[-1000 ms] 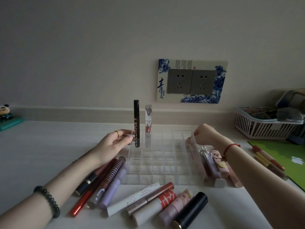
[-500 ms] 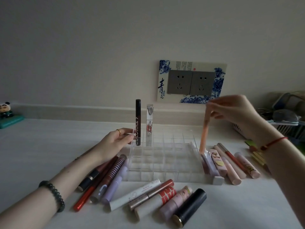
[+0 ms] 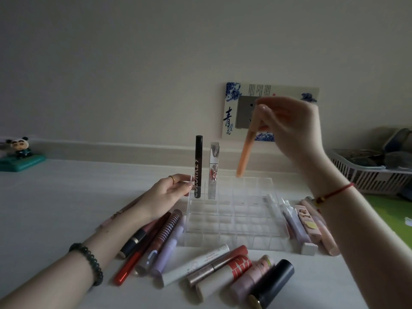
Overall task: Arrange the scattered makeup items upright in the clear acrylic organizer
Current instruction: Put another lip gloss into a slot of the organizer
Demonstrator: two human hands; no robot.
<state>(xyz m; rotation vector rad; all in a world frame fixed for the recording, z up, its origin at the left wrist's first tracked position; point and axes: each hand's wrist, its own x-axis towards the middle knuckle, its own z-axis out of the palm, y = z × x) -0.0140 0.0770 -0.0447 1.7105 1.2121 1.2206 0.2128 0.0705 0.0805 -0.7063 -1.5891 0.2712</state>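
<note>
On the worktop, the left hand rests at about nine o'clock of the clear organizer, its fingers curled lightly against the back-left corner wall, steadying it and holding nothing else. Below that forearm lie several tubes flat, among them a red pencil and a lilac tube, long axes running toward the organizer.

In the organizer's back row two things already stand upright in neighbouring cells: a black mascara and, just to its right, a silver-capped gloss. The organizer is hard, glossy, see-through plastic, gridded into small square cells, most of them empty.

The right hand is up at about one o'clock of the organizer, pinching the top of a slim peach tube. The tube hangs nearly vertical, lower end tilted slightly left, just above the back row to the right of the gloss; whether it is over the very next cell I cannot tell. The move likely turns on squaring that axis and lowering it straight.

Along the front edge lie more smooth tubes, including a white tube and a black lipstick; pale pink ones lie at three o'clock.
</note>
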